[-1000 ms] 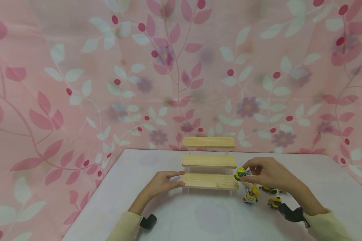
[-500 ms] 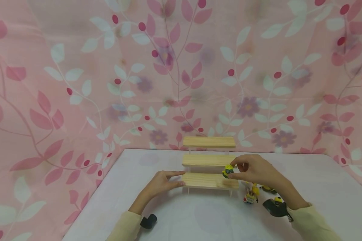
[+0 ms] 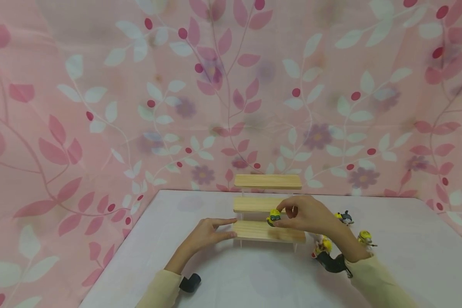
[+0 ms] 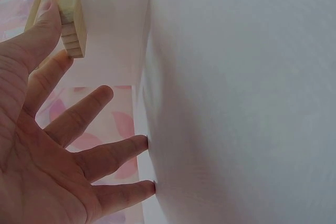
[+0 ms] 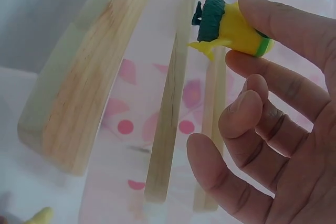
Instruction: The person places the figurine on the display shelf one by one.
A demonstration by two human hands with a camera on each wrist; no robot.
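Observation:
A three-tier wooden display stand [image 3: 267, 182] with pale board steps stands on the white table. My left hand [image 3: 208, 235] holds the left end of its lowest board, thumb and index finger at the corners; in the left wrist view the other fingers spread, some reaching the tabletop. My right hand [image 3: 312, 216] pinches a small yellow toy figurine [image 3: 274, 217] between thumb and index finger, above the lowest board. In the right wrist view the figurine [image 5: 236, 30] lies sideways in the picture, with a dark green textured part at one end and a green band at the other.
Right of the stand, several other toy figurines stand on the table: a yellow one [image 3: 323, 246] partly behind a black wrist mount [image 3: 333, 262], another yellow one [image 3: 365, 237], and a dark-topped one [image 3: 346, 217]. A pink floral cloth [image 3: 231, 85] hangs behind.
My right hand has carried the figurine leftward from beside the stand to over the lowest board. Figurines formerly behind the right arm have come into view. The left hand stays put.

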